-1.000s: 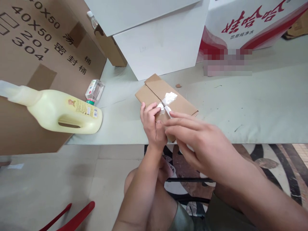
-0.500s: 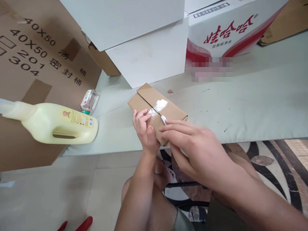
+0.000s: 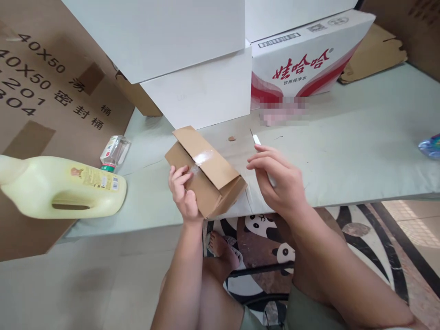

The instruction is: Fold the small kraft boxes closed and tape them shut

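A small cardboard box (image 3: 215,167) is gripped by the left hand (image 3: 184,195) at the front edge of a cloth-covered table (image 3: 343,156), its fingers curled over the left-hand panel and the thumb pressed near the closest side. The box is set at a slant, with its near corner reaching the table's front edge; whether its underside is resting flat cannot be told. One long flap is seen slightly raised along the central seam, where shiny tape (image 3: 204,157) is stuck. A slim white cutter (image 3: 256,138) is pinched between thumb and fingers of the right hand (image 3: 280,176), its thin tip pointed away from the body and held apart from the box, to the right of it. A narrow gap is left between the fingertips and the box's right end, while a wide stretch of cloth is offered farther right, bounded by a blue plastic item (image 3: 429,146) at the frame's edge. Beyond the box, movement is limited by a stack of white boxes (image 3: 202,98), just behind its far corner, and by a red-and-white carton (image 3: 295,73). A brown scrap (image 3: 232,138) is seen near the flap. On the left, a yellow jug (image 3: 68,183) and a green-capped bottle (image 3: 117,150) are placed well apart from the hand.
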Available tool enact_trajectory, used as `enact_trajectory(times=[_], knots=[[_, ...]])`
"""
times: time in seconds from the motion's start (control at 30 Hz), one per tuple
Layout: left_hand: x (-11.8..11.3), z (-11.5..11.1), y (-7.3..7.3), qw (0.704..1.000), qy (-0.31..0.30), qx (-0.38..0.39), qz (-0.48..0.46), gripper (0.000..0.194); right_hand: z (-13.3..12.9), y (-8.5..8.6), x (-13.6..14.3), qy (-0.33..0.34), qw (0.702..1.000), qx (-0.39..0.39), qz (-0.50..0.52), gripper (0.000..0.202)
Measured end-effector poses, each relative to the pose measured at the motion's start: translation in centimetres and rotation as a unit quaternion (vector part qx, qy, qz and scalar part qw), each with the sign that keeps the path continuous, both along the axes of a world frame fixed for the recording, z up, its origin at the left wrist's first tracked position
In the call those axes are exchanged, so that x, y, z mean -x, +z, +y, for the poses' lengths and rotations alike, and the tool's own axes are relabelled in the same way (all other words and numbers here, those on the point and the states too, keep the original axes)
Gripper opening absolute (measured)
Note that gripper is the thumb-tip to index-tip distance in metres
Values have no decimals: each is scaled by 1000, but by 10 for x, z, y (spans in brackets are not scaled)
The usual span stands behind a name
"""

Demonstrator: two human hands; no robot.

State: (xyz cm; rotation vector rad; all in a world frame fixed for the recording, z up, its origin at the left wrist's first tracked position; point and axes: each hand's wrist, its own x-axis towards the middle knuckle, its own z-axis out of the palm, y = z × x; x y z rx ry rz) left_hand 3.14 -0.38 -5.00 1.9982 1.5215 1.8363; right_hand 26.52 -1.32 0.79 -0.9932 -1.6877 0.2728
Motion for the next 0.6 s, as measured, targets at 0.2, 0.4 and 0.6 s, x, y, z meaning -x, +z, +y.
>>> enact_trajectory(times=[0.2, 0.4, 0.6], knots=[[32, 10, -3, 986, 13, 52, -160, 34, 34, -73, -6, -4, 969, 202, -143, 17], [63, 6, -18, 898, 16, 232, -374, 41, 30, -70, 9, 36, 929, 287, -231, 38], [55, 8, -16, 903, 9, 207, -376, 39, 35, -66, 17, 100, 949, 278, -107, 63]])
